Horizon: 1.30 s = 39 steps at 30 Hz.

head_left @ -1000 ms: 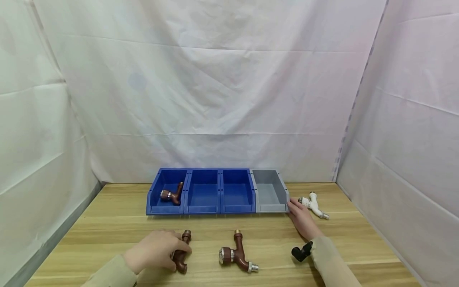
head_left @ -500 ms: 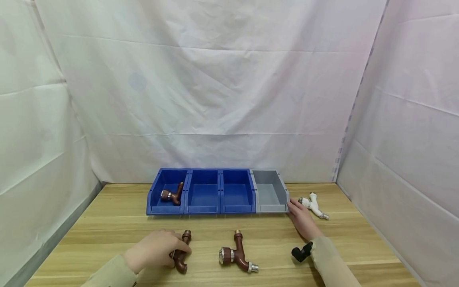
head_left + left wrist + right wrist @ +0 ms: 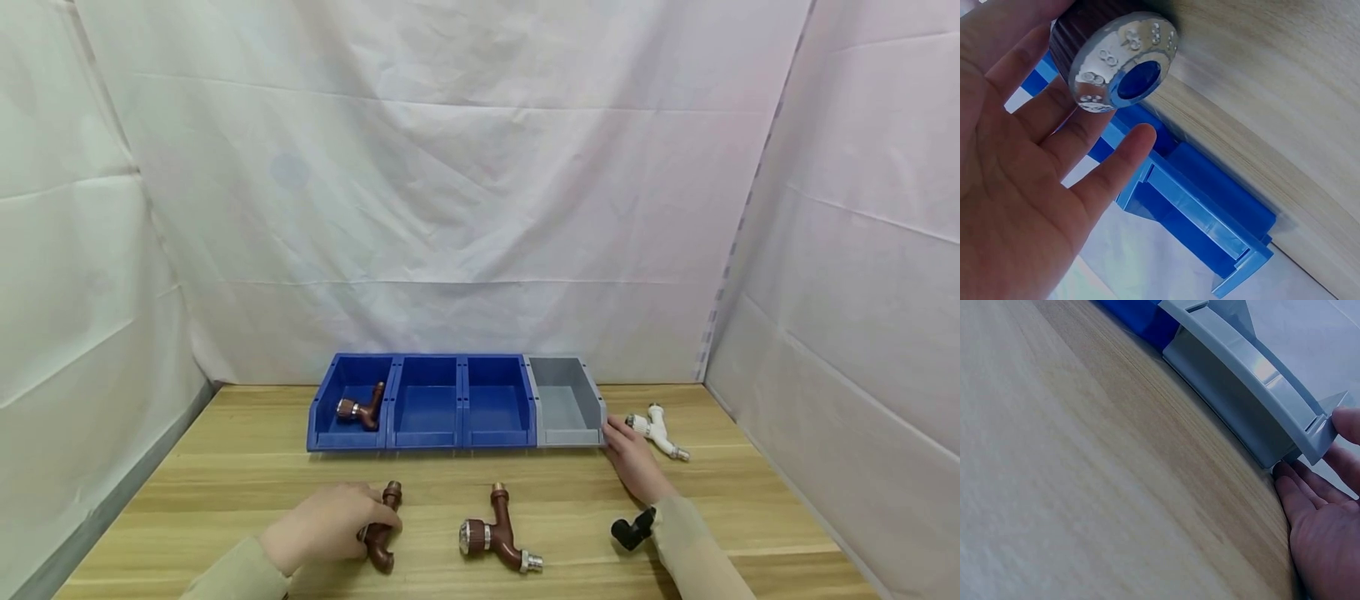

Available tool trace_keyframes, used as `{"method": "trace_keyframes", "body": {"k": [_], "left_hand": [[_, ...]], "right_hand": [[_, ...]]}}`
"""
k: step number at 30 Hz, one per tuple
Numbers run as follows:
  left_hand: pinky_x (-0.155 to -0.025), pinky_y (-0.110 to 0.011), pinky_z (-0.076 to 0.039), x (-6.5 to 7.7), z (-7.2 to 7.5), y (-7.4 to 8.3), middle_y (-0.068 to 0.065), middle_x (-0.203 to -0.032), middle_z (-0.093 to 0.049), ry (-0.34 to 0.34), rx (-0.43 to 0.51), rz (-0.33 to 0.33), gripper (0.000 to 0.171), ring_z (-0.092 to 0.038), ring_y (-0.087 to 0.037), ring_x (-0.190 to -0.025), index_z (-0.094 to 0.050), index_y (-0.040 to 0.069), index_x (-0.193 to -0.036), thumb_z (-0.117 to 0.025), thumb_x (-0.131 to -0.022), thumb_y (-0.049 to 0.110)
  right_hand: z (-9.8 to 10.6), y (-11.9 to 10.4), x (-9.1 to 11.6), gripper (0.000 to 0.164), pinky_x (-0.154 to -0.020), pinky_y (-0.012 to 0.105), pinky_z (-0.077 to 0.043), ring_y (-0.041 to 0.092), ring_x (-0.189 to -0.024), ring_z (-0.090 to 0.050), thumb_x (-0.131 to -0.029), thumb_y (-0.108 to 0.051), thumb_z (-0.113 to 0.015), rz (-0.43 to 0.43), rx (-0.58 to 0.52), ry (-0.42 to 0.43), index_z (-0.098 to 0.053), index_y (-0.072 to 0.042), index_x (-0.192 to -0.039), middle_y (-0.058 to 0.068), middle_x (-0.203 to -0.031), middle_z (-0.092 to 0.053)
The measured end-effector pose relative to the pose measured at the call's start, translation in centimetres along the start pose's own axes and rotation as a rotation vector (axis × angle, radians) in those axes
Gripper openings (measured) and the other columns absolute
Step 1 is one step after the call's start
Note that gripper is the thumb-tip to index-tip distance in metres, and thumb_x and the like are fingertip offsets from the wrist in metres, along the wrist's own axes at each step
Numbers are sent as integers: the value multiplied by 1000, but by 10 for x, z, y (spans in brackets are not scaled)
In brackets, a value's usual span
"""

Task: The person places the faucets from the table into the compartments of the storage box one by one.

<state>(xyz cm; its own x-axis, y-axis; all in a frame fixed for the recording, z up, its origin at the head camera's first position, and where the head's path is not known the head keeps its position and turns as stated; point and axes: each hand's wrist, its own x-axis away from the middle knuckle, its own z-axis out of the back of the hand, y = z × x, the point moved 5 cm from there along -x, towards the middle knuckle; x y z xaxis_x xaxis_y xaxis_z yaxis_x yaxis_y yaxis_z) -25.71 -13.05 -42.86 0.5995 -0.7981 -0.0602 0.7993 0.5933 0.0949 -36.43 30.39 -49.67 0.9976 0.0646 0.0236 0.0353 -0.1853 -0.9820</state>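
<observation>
A brown tap (image 3: 381, 542) lies at the front left, its spout toward me. My left hand (image 3: 330, 521) grips it around its handle side. In the left wrist view the tap's ribbed knob (image 3: 1116, 59) has a chrome face with a blue centre; the thumb and fingers are around it, and the little finger stands away. My right hand (image 3: 632, 458) rests against the right side of the grey bin (image 3: 573, 436). Its fingers (image 3: 1300, 494) lie fairly straight along the bin's lower side, and one digit touches the front corner.
Three blue bins (image 3: 423, 438) join the grey one in a row; the leftmost holds another brown tap (image 3: 367, 417). A brown tap with a chrome spout (image 3: 498, 533) lies front centre. Right of the bins is a white tap (image 3: 657, 432). A black device (image 3: 633, 529) sits at the right cuff.
</observation>
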Motion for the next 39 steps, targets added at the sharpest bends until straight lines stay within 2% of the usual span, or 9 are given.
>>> {"method": "trace_keyframes", "body": {"k": [13, 20, 31, 39], "left_hand": [[-73, -30, -52, -1, 0, 0, 15, -90, -62, 3, 3, -18, 40, -58, -6, -81, -73, 29, -98, -82, -65, 8], [-71, -29, -49, 0, -2, 0, 16, -87, -58, -12, 43, -2, 40, -53, -4, -78, -69, 29, -93, -80, -64, 4], [-67, -27, -48, -2, -3, 0, 19, -82, -54, 32, 56, -45, 41, -49, 0, -73, -66, 31, -87, -81, -61, 3], [-70, -29, -50, -4, 0, 1, 17, -86, -56, 3, 83, -15, 42, -52, -2, -76, -67, 31, -89, -79, -62, 1]], "right_hand": [[-1, -2, 1, 60, -113, 36, -20, 28, -144, -15, -106, -15, -40, 1, -10, 1, -8, 8, -152, 22, -158, -10], [-2, -3, 2, 62, -113, 36, -21, 30, -144, -15, -106, -17, -41, 6, 10, -5, -7, 8, -151, 23, -158, -10], [-2, -3, 2, 60, -115, 36, -17, 26, -145, -12, -106, -16, -39, 13, -1, -32, -9, 7, -152, 21, -159, -7], [-1, -3, 2, 59, -114, 36, -18, 28, -145, -13, -106, -18, -39, 13, 24, -23, -10, 6, -152, 20, -159, -10]]}}
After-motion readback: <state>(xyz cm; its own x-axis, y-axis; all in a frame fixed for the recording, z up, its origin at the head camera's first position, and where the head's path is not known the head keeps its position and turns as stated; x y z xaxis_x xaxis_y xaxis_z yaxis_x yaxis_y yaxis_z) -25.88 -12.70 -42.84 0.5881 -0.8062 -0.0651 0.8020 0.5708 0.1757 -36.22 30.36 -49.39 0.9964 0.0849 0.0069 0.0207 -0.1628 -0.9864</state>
